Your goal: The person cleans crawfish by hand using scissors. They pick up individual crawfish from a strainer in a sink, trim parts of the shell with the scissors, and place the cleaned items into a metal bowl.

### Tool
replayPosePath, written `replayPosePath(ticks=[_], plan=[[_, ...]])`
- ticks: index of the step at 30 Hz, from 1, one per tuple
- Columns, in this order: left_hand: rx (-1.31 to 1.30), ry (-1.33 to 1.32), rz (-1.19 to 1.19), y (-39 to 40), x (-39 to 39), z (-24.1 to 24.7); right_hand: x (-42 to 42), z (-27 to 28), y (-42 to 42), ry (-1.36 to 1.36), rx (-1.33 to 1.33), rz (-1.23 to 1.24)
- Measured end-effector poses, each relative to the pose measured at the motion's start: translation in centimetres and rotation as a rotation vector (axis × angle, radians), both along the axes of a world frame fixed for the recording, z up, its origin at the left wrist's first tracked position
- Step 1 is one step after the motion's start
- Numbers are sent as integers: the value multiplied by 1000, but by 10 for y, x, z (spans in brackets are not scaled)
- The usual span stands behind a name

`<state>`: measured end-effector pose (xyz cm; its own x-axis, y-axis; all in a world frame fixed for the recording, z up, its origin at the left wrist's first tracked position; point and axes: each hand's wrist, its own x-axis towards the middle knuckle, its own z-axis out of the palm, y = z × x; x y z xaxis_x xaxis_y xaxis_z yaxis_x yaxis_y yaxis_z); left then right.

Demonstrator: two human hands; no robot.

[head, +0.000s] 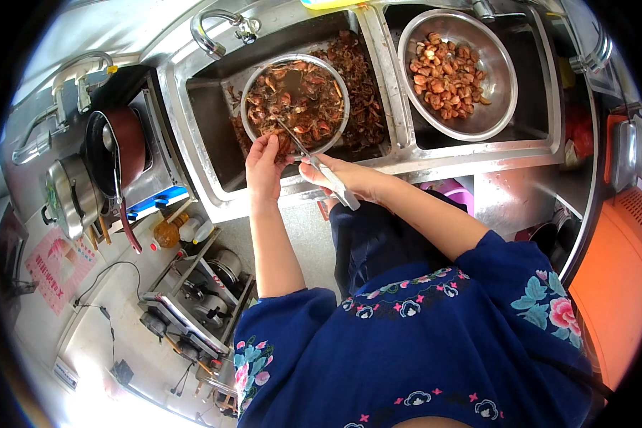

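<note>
My left hand point(266, 167) holds a clump of reddish-brown bulbs point(283, 145), apparently shallots, at the near rim of a round bowl point(346, 101). Murky water and more unpeeled bulbs with stringy roots fill that bowl. In my right hand point(353, 175) is a knife point(331, 179) with a pale grey handle. Its narrow blade points up and left over the bowl, close to my left fingertips; whether it touches the clump is hard to tell. Brown skins and roots point(361, 101) lie around the bowl in the left sink basin point(206, 112).
A steel bowl point(496, 109) of cleaned reddish bulbs point(444, 80) stands in the right basin. A chrome faucet point(208, 27) arches over the left basin. Leftward are a dark red pan point(128, 144) and a lidded steel pot point(69, 198). Oil bottles point(166, 234) and a rack stand lower left.
</note>
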<state>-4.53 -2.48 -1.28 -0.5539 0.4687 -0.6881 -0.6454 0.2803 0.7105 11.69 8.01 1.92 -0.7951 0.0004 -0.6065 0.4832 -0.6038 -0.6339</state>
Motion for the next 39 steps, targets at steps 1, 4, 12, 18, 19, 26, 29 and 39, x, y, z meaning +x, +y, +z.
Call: replayPosePath(ticks=[1, 4, 12, 18, 19, 26, 29, 39], plan=[[11, 30, -17, 0, 1, 2, -1, 2, -1, 4, 30, -32], [68, 74, -11, -3, 3, 10, -4, 0, -1, 23, 9, -26], [171, 102, 95, -8, -11, 38, -14, -28, 25, -165, -391, -66], [240, 141, 193, -5, -26, 74, -20, -50, 32, -393, -545, -152], [273, 156, 184, -5, -30, 74, -19, -50, 33, -439, -576, -156], [124, 191, 18, 13, -15, 54, 15, -5, 6, 3, 78, 23], [142, 85, 1, 22, 6, 47, 34, 11, 8, 24, 405, 74], [147, -52, -106, 50, 40, 50, 92, 25, 20, -55, 576, 1]])
